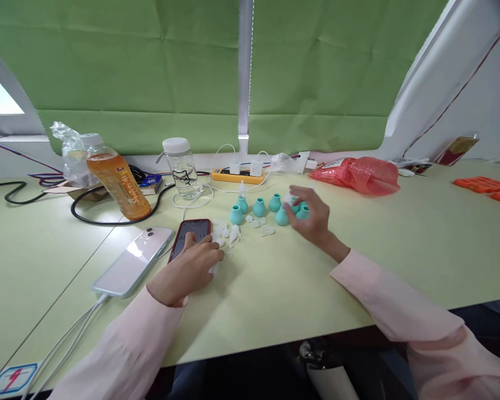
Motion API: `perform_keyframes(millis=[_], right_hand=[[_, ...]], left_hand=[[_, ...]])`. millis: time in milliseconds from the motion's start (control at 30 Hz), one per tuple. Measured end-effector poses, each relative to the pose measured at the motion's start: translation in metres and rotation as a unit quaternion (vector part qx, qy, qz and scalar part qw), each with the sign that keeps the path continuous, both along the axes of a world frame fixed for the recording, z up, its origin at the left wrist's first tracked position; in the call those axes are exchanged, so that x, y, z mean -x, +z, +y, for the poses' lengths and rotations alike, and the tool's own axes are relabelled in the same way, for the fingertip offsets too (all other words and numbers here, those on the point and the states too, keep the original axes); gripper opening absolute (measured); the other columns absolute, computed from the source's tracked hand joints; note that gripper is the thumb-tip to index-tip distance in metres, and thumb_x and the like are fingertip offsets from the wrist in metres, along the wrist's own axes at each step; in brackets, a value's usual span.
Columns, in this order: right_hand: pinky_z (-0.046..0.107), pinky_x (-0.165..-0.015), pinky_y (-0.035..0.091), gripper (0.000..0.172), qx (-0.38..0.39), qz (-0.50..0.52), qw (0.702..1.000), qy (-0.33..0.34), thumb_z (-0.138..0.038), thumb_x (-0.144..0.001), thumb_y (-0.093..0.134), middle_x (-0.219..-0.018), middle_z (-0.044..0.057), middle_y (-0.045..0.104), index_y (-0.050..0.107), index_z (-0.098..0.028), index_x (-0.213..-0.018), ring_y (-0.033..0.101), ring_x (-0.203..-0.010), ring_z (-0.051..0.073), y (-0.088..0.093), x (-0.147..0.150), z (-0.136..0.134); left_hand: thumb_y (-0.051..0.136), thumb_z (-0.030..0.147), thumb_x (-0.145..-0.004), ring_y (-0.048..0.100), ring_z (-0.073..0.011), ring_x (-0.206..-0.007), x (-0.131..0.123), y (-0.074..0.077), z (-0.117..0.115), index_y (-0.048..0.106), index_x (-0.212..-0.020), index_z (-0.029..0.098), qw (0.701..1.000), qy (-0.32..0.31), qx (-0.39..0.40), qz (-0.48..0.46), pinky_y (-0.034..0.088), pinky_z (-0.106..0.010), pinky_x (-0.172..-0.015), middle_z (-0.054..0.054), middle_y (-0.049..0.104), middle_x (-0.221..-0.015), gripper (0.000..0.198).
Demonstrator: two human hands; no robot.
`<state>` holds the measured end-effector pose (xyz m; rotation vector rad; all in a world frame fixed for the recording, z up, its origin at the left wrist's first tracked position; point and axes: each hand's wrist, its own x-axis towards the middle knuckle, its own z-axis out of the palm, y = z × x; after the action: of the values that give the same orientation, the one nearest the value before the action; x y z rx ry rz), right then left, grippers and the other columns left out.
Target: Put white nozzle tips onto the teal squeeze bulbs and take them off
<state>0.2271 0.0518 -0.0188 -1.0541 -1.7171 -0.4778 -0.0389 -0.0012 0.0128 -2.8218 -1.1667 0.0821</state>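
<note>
My right hand [312,215] pinches a small translucent white piece [289,198] between thumb and index finger, just over the teal bulb-shaped pots at the right of the group. Its fingers partly hide that piece and the pots behind. One teal pot [281,216] stands by my thumb; several more, such as a teal pot [259,208], stand upright to the left. A white nozzle [242,190] sticks up from another pot. Palm down, my left hand [194,264] has bent, separated fingers over loose translucent white parts [234,234] and the lower part of a red-edged phone [195,226].
A second phone [135,261] with a cable lies at left. Behind are a tilted bottle of orange drink [119,183], a clear water bottle [181,169], a yellow power strip [237,176] and red bubble wrap [358,175]. Orange plastic parts [481,184] lie far right.
</note>
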Motion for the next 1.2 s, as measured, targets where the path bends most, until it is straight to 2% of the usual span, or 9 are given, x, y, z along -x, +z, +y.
perform_keyframes(millis=[133,233,367,500,633,833,933,1033,1200], right_hand=[[0.032,-0.073,0.044,0.017,0.013,-0.184,0.977,0.111,-0.019,-0.076,0.050,-0.094,0.007,0.061,0.055,-0.018,-0.091,0.054,-0.085,0.018,-0.013,0.023,-0.015],[0.037,-0.075,0.042,0.015,0.099,-0.270,0.952,0.100,-0.018,-0.077,0.047,-0.098,0.009,0.058,0.057,-0.016,-0.088,0.048,-0.094,0.024,-0.019,0.031,-0.018],[0.040,-0.074,0.041,0.018,0.200,-0.325,0.922,0.071,-0.015,-0.079,0.043,-0.095,0.012,0.057,0.058,-0.013,-0.090,0.047,-0.092,0.025,-0.024,0.027,-0.014],[0.037,-0.073,0.044,0.023,0.241,-0.304,0.915,0.111,-0.011,-0.081,0.038,-0.091,0.011,0.058,0.056,-0.014,-0.095,0.050,-0.089,0.022,-0.028,0.025,-0.013],[0.036,-0.078,0.045,0.027,0.251,-0.185,0.934,0.172,-0.018,-0.082,0.040,-0.100,0.009,0.058,0.049,-0.015,-0.108,0.052,-0.094,0.020,-0.032,0.029,-0.017],[0.038,-0.083,0.042,0.025,0.176,-0.102,0.959,0.199,-0.021,-0.081,0.043,-0.106,0.009,0.056,0.050,-0.019,-0.105,0.050,-0.099,0.020,-0.031,0.034,-0.023],[0.039,-0.085,0.040,0.030,0.155,-0.133,0.953,0.223,-0.026,-0.077,0.049,-0.103,0.009,0.055,0.049,-0.018,-0.107,0.048,-0.097,0.020,-0.023,0.038,-0.035],[0.039,-0.083,0.041,0.037,0.193,-0.215,0.926,0.244,-0.030,-0.077,0.049,-0.103,0.010,0.054,0.047,-0.016,-0.111,0.048,-0.095,0.021,-0.019,0.045,-0.046],[0.036,-0.074,0.044,0.027,0.250,-0.266,0.895,0.254,-0.019,-0.082,0.039,-0.096,0.011,0.056,0.052,-0.018,-0.106,0.051,-0.089,0.020,-0.024,0.050,-0.048]], left_hand=[[0.045,0.012,-0.072,0.048,-0.0204,-0.085,-0.008,-0.003,0.001,0.056,-0.087,0.018,0.998,-0.002,-0.043,-0.038,0.028,-0.039,-0.074,-0.005,0.057,-0.084,0.020],[0.043,0.026,-0.080,0.049,-0.0218,-0.087,-0.020,-0.007,0.001,0.053,-0.094,0.017,0.994,-0.002,-0.082,-0.072,0.029,-0.040,-0.075,-0.006,0.057,-0.089,0.019],[0.042,0.029,-0.082,0.050,-0.0218,-0.089,-0.034,-0.022,0.000,0.053,-0.092,0.015,0.993,-0.018,-0.083,-0.077,0.034,-0.037,-0.075,-0.008,0.058,-0.089,0.020],[0.043,0.029,-0.082,0.052,-0.0194,-0.090,-0.037,-0.034,-0.001,0.049,-0.101,0.015,0.993,-0.020,-0.045,-0.106,0.040,-0.031,-0.074,-0.008,0.058,-0.097,0.025],[0.045,0.038,-0.079,0.051,-0.0229,-0.090,-0.033,-0.030,-0.001,0.048,-0.105,0.013,0.990,0.004,-0.083,-0.111,0.042,-0.034,-0.072,-0.010,0.057,-0.098,0.036],[0.041,0.027,-0.080,0.047,-0.0281,-0.084,-0.026,-0.020,-0.001,0.059,-0.075,0.012,0.987,0.050,-0.142,-0.053,0.042,-0.036,-0.064,-0.012,0.056,-0.077,0.023],[0.041,0.018,-0.079,0.047,-0.0279,-0.081,-0.028,-0.027,0.000,0.059,-0.071,0.010,0.988,0.047,-0.143,-0.026,0.041,-0.035,-0.060,-0.013,0.055,-0.075,0.021],[0.039,0.005,-0.077,0.049,-0.0272,-0.080,-0.033,-0.034,0.000,0.058,-0.071,0.009,0.989,0.041,-0.143,-0.009,0.041,-0.035,-0.061,-0.014,0.056,-0.075,0.019],[0.041,0.005,-0.077,0.050,-0.0250,-0.081,-0.039,-0.037,-0.002,0.056,-0.072,0.010,0.993,0.034,-0.096,-0.056,0.043,-0.034,-0.062,-0.012,0.057,-0.073,0.016]])
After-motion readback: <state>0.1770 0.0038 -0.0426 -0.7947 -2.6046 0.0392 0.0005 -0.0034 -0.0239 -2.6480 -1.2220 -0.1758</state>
